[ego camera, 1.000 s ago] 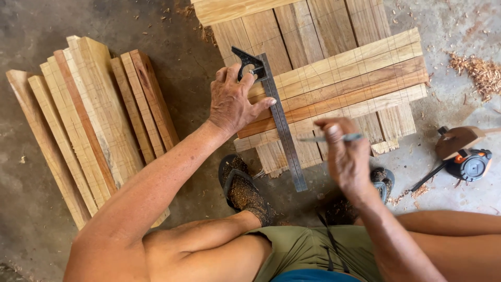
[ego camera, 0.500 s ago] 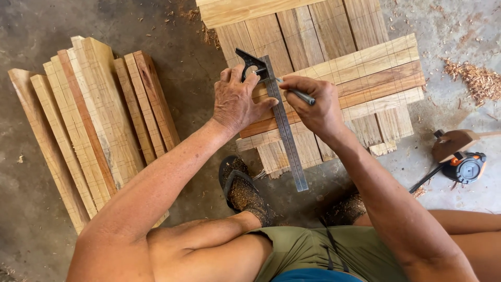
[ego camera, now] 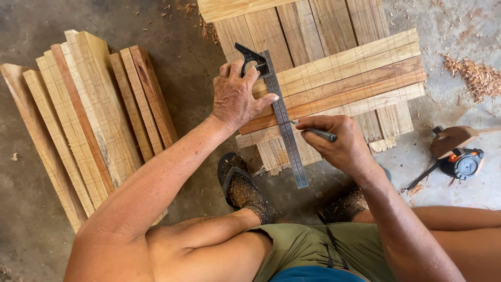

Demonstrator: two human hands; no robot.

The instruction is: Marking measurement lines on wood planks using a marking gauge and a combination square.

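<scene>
A metal combination square (ego camera: 288,141) lies across several wooden slats (ego camera: 360,83) stacked crosswise on longer boards (ego camera: 313,26). My left hand (ego camera: 237,96) presses flat on the square's dark head and blade, holding it against the slats' near end. My right hand (ego camera: 339,143) grips a pencil (ego camera: 315,132), its tip touching the right edge of the blade near the lowest slat. Pencil lines cross the slats at intervals.
A stack of pale, marked wooden slats (ego camera: 88,125) lies on the concrete floor at left. A power tool with a wooden handle (ego camera: 459,154) sits at right, beside wood shavings (ego camera: 477,75). My sandalled feet (ego camera: 242,188) rest just below the boards.
My right hand brought the pencil from the floor side up to the ruler, then slid down along the blade toward the lower slats. My left hand stayed on the square.
</scene>
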